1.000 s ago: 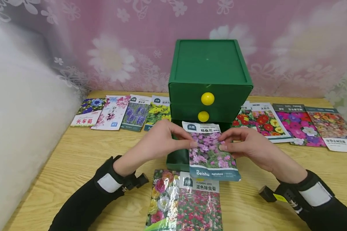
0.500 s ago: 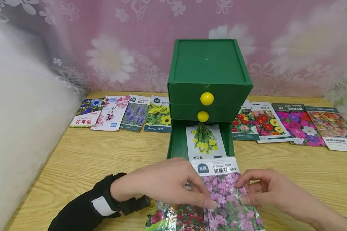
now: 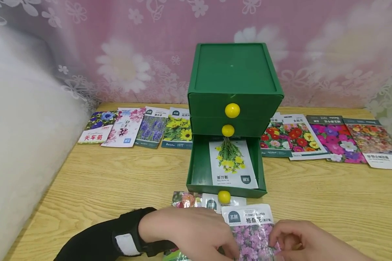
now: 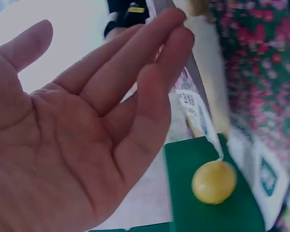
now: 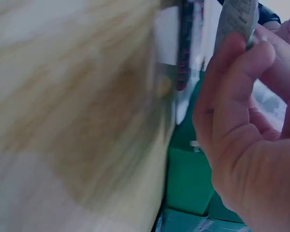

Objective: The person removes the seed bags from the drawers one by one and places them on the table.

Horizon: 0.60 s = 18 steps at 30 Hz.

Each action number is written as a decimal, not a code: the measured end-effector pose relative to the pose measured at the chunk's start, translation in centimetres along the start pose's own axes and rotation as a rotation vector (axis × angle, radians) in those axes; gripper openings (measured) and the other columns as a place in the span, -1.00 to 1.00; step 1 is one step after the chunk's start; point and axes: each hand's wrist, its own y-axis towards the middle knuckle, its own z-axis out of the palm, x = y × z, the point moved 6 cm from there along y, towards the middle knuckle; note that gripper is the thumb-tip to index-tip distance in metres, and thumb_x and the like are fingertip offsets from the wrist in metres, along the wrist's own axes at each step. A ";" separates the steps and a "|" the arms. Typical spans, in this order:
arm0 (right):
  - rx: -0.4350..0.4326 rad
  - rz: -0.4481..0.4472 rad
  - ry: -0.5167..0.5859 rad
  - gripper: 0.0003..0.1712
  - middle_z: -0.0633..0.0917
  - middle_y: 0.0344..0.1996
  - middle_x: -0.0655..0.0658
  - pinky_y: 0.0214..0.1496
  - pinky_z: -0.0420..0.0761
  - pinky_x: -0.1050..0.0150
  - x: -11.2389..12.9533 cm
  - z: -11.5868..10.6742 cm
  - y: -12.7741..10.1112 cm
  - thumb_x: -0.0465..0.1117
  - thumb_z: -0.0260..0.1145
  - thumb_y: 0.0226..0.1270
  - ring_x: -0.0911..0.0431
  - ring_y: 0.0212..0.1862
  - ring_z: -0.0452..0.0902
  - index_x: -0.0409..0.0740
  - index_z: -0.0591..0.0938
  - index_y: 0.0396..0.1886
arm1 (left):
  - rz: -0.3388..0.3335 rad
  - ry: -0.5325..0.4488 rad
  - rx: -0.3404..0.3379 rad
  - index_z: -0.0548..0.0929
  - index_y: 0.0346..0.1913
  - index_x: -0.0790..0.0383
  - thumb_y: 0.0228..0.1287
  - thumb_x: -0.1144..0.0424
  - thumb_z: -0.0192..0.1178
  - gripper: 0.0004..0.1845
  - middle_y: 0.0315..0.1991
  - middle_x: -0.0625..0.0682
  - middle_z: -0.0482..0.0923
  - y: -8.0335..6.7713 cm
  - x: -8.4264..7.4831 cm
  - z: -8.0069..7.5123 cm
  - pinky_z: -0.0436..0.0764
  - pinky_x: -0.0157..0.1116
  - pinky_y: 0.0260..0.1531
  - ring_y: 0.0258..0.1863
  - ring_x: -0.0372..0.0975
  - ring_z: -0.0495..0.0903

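— What have your hands got?
— My left hand [image 3: 196,232] and right hand [image 3: 300,241] pinch the pink seed packet [image 3: 253,232] by its sides, low over the desk [image 3: 330,195].
— Which way does it run?
— Lengthwise away from me, its title end toward the open green drawer [image 3: 199,170].

Eight seed packets [image 3: 336,139] along the back, three yellow knobs [image 3: 232,110].
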 end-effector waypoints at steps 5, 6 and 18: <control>-0.052 0.051 -0.104 -0.82 0.61 -0.45 0.04 -0.46 0.53 0.34 -0.6 -0.5 0.4 -0.32 0.25 0.45 0.13 -0.44 0.55 -0.09 0.63 -0.01 | -0.036 0.033 -0.036 0.77 -0.21 0.03 0.53 0.03 0.03 -0.67 -0.48 -0.38 0.57 1.0 1.1 0.2 0.40 -0.58 -0.50 -0.50 -0.62 0.43; -0.067 0.056 -0.138 -0.82 0.61 -0.44 0.04 -0.46 0.53 0.35 -0.6 -0.7 0.4 -0.31 0.27 0.44 0.14 -0.43 0.55 -0.07 0.64 -0.02 | -0.043 0.041 -0.048 0.75 -0.29 0.03 0.53 0.01 0.02 -0.65 -0.56 -0.36 0.50 1.1 1.2 0.2 0.34 -0.57 -0.57 -0.58 -0.58 0.38; -0.154 0.106 -0.570 -0.89 0.54 -0.42 0.22 -0.40 0.43 0.36 -0.4 -1.9 1.0 -0.02 0.33 0.40 0.31 -0.35 0.45 0.23 0.60 -0.14 | -0.095 0.053 -0.097 0.73 -0.31 -0.06 0.52 -0.09 0.04 -0.65 -0.67 -0.26 0.43 1.5 2.0 0.0 0.33 -0.42 -0.65 -0.66 -0.44 0.40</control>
